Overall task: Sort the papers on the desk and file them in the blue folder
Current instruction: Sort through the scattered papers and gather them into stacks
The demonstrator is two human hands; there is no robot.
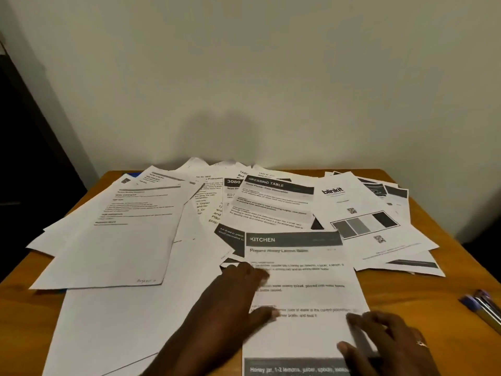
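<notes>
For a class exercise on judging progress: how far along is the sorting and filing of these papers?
Done: nothing visibly; the papers lie scattered, overlapping, across the desk. In hand: the left hand presses flat on the KITCHEN sheet, the right hand touches its right edge; its grip is unclear. Left: sorting everything and filing; only a blue sliver at the far left, perhaps the folder, shows.

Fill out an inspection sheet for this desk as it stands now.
Surface: wooden desk, mostly covered by paper.
Job's things: loose papers overlapping in a spread; KITCHEN sheet nearest; a blue corner, perhaps the folder, peeks out at far left.
Clutter: pens at the right edge.
Hands: left hand flat on the KITCHEN sheet; right hand at its right edge, grip unclear.
Cables: nothing seen.
Surroundings: pale wall behind; dark area at left.
</notes>
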